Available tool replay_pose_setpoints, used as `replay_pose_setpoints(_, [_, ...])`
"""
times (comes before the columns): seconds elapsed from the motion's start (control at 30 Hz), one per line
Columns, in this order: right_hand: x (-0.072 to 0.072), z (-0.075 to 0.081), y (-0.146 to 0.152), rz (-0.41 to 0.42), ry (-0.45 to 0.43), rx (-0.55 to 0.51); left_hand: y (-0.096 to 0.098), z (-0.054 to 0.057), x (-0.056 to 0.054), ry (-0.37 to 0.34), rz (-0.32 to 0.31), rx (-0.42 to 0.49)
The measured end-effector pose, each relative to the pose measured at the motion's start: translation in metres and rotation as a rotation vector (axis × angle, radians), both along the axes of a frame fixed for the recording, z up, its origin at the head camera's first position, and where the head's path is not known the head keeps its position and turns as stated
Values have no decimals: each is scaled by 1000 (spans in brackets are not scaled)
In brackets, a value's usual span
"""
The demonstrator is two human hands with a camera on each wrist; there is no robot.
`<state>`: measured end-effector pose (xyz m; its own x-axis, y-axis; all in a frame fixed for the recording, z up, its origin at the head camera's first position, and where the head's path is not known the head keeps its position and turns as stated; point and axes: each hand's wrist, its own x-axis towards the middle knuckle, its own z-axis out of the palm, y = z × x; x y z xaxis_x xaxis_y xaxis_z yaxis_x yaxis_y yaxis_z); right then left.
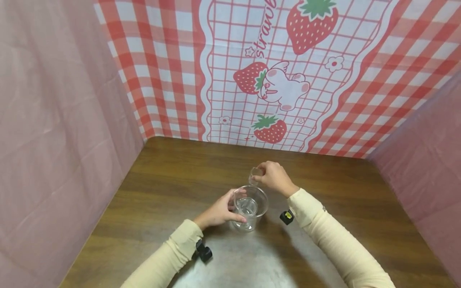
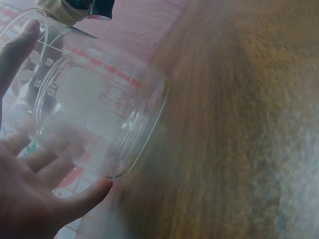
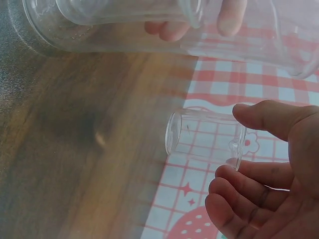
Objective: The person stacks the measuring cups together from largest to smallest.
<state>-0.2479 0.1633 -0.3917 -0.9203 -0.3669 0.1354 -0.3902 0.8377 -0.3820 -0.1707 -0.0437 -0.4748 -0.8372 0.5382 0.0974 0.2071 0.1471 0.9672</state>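
Observation:
A large clear glass beaker [image 1: 261, 208] stands on the table, with a smaller beaker [image 1: 247, 206] nested inside it. My left hand [image 1: 220, 209] holds the large beaker from its left side, thumb at the near side and fingers round the far side. White printed markings show on the glass in the left wrist view. Just beyond the large beaker, my right hand [image 1: 275, 176] pinches a small clear beaker [image 3: 204, 137] at its rim between thumb and fingers. In the right wrist view this small beaker appears empty. Whether its base touches the table I cannot tell.
The brown wooden table [image 1: 173, 180] spreads around both hands. A red-and-white checked cloth with strawberries [image 1: 270, 130] hangs at the back edge. Pink curtains [image 1: 61, 140] flank both sides. Small black wrist cameras [image 1: 204, 252] sit by the cuffs.

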Motion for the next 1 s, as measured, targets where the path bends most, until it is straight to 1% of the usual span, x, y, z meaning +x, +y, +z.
replay_pose_setpoints(0.2, [4, 7, 0, 2, 15, 1, 0, -2, 0, 5, 4, -4])
replay_pose_setpoints(0.43, [9, 17, -1, 7, 38, -10, 0, -1, -1, -4, 2, 1])
replay_pose_setpoints(0.57, [11, 20, -1, 14, 52, -7, 1, -1, -1, -7, 4, 6])
replay_pose_setpoints(0.8, [16, 27, -3, 51, 89, -16, 1, -2, 0, -5, 11, 3])
replay_pose_setpoints(1.0, [21, 35, -3, 82, 138, -29, 0, -2, -2, -12, 11, 10])
